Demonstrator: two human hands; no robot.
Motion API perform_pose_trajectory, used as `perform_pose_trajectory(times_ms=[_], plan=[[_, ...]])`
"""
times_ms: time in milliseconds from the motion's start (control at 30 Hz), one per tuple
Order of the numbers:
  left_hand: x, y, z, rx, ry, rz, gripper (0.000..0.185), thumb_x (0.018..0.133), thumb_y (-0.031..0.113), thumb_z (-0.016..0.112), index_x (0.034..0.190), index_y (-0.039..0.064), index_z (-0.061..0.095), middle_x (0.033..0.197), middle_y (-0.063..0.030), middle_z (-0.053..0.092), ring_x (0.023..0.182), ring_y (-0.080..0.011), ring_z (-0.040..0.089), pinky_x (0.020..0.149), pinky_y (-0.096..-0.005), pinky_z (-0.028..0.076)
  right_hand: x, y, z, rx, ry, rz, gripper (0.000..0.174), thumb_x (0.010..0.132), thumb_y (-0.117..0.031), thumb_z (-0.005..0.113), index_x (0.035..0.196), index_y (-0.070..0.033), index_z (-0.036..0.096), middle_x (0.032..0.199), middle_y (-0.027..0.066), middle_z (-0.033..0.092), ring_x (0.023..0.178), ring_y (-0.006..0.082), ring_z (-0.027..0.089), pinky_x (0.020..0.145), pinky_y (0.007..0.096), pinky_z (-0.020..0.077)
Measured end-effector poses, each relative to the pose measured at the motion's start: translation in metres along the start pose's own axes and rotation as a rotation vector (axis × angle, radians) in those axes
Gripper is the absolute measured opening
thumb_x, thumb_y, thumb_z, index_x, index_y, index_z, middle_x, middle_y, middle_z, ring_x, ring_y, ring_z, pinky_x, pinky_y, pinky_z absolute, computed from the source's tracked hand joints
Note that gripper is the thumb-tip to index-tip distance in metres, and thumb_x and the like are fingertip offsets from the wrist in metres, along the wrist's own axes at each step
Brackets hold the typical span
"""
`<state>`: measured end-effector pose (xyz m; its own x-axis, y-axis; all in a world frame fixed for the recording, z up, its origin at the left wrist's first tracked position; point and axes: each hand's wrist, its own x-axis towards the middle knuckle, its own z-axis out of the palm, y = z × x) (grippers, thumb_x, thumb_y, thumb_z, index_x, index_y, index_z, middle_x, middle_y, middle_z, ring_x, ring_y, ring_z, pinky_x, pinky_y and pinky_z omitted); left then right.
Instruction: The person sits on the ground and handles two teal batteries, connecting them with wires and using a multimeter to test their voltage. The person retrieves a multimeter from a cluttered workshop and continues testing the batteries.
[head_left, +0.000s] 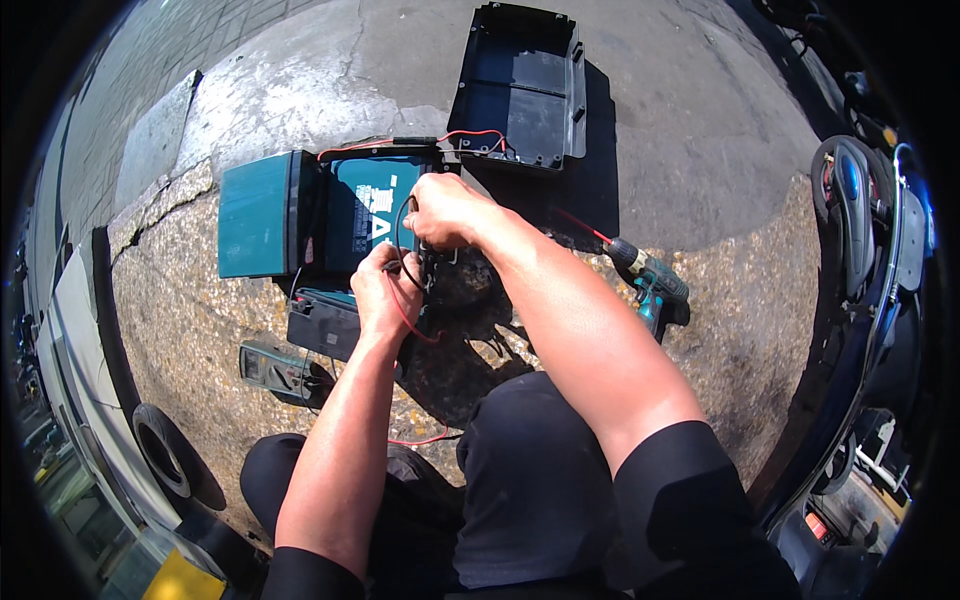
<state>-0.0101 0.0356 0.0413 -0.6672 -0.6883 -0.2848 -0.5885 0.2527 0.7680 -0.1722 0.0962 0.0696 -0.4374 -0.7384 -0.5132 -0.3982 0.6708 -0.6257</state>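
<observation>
My left hand grips a dark connector or probe end with a red wire running from it, at the near right corner of a teal battery with white print. Just beyond it, my right hand pinches a black cable that loops down beside my left hand. The battery lies in an opened black case; what my right fingertips touch is hidden. Another teal battery stands against its left side, and a black battery sits nearer me. A digital multimeter lies on the ground at the lower left.
An empty black plastic case half lies beyond, with a red wire leading to it. A teal cordless drill with a long bit rests at right. A tyre lies at lower left; a scooter stands at far right.
</observation>
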Motion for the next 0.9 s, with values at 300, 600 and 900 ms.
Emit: perform_pose_trajectory(times_ms=[300, 600, 900], plan=[[-0.003, -0.001, 0.0, -0.106, 0.063, 0.011, 0.018, 0.088, 0.014, 0.073, 0.092, -0.002, 0.07, 0.077, -0.016, 0.073, 0.071, -0.0182, 0.071, 0.067, -0.0322, 0.054, -0.001, 0.007, 0.002, 0.08, -0.018, 0.05, 0.028, 0.09, -0.026, 0.073, 0.104, -0.002, 0.075, 0.105, 0.0229, 0.073, 0.103, 0.0341, 0.071, 0.087, 0.0419, 0.0567], [0.019, 0.012, 0.008, -0.408, 0.084, 0.264, 0.04, 0.092, 0.0, 0.068, 0.131, 0.005, 0.061, 0.104, -0.0041, 0.068, 0.094, -0.0108, 0.062, 0.084, -0.0253, 0.051, -0.006, 0.017, 0.011, 0.072, 0.065, -0.034, 0.02, 0.088, -0.015, 0.067, 0.099, 0.001, 0.072, 0.101, 0.0267, 0.071, 0.099, 0.0402, 0.07, 0.086, 0.0454, 0.0558], [0.029, 0.021, 0.012, -0.133, -0.005, 0.383, 0.014, 0.086, -0.002, 0.073, 0.098, 0.004, 0.07, 0.089, -0.0092, 0.072, 0.083, -0.0143, 0.069, 0.076, -0.0285, 0.054, -0.018, 0.036, 0.021, 0.008, 0.003, -0.119, 0.03, 0.077, -0.007, 0.066, 0.105, -0.002, 0.072, 0.1, 0.0228, 0.072, 0.098, 0.0393, 0.07, 0.083, 0.044, 0.0559]])
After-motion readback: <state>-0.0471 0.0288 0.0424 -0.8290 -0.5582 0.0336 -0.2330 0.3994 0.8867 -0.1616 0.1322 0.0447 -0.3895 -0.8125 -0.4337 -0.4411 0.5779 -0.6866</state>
